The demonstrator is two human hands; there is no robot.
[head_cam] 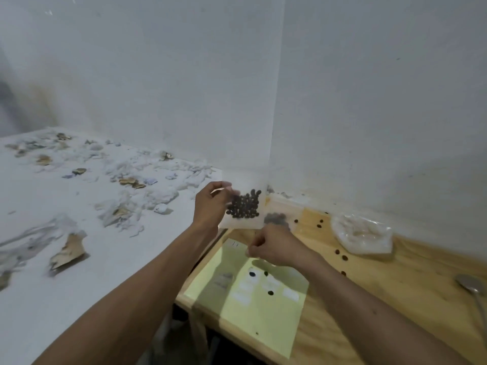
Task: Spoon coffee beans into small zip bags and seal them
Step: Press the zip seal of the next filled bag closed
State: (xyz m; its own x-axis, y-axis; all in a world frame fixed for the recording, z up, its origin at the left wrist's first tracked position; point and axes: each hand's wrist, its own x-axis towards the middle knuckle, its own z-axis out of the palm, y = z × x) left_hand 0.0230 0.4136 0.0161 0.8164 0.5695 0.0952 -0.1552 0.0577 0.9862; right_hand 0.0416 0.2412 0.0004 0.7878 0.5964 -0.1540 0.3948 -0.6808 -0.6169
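One small zip bag [243, 206] of coffee beans [244, 206] hangs in the air above the back left corner of the wooden table [395, 299], close to the wall [369, 101]. The left hand [210, 206] pinches its left edge; the right hand [276, 248] is closed at its bottom right corner. One spoon [471, 285] lies at the table's right edge. Three loose beans sit on the one yellow sheet [250, 312], about six more on bare wood. One clump of empty bags [361, 233] rests by the wall.

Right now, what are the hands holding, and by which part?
The left hand pinches a small zip bag of coffee beans by its upper left edge. The right hand grips its bottom right corner.
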